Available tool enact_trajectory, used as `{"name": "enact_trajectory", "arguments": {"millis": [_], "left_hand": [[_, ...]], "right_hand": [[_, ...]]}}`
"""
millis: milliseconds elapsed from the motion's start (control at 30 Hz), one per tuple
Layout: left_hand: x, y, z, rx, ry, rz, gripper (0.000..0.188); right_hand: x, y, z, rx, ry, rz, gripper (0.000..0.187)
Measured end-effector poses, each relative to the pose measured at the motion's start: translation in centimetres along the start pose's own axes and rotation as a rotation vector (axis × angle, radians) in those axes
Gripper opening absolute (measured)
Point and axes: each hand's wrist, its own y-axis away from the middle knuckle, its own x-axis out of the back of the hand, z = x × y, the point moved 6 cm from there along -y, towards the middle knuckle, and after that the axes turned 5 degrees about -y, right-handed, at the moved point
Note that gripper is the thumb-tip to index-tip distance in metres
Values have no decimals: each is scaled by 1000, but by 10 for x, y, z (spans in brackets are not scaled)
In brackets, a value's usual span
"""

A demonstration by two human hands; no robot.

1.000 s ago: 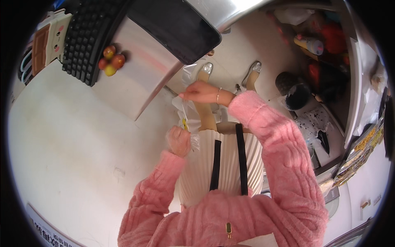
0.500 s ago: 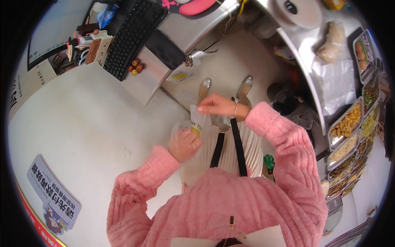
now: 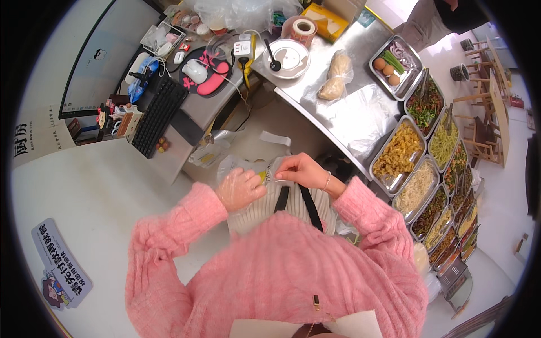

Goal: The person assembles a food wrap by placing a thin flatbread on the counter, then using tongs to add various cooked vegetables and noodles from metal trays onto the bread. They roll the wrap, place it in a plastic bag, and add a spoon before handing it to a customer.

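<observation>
My two hands are in front of my waist with a thin clear plastic bag that has a yellow print [image 3: 262, 176]. My left hand [image 3: 241, 188] is closed, its fingers curled on the bag, and clear film shows around the hand. On the bag's right side, my right hand [image 3: 304, 171] pinches the film between thumb and fingertips. A pale strip [image 3: 275, 138] shows just beyond the hands; whether it belongs to the bag I cannot tell.
A white counter [image 3: 118, 186] lies at left, with a keyboard [image 3: 159, 115] and mouse [image 3: 195, 71] beyond. To the right, a steel table holds a wrapped bundle [image 3: 336, 76], clear plastic sheets [image 3: 360, 117] and several food trays, including yellow pieces [image 3: 400, 151]. A person [image 3: 434, 22] stands at far right.
The view has tilted up, bringing the steel table and trays further into the picture. My right hand has come down level with my left, still pinching the bag.
</observation>
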Motion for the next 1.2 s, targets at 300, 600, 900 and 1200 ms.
{"name": "enact_trajectory", "arguments": {"millis": [300,600,900,1200], "left_hand": [[10,-123,-55,515,955,198,33],[-29,-234,-110,639,1787,-130,34],[-24,-312,-147,605,1749,-746,15],[-37,-332,-160,667,1863,-488,17]], "right_hand": [[81,57,-34,72,-457,797,7],[143,47,-101,51,26,1105,10],[168,25,-120,-75,-142,1228,32],[188,63,-94,73,-381,1305,40]]}}
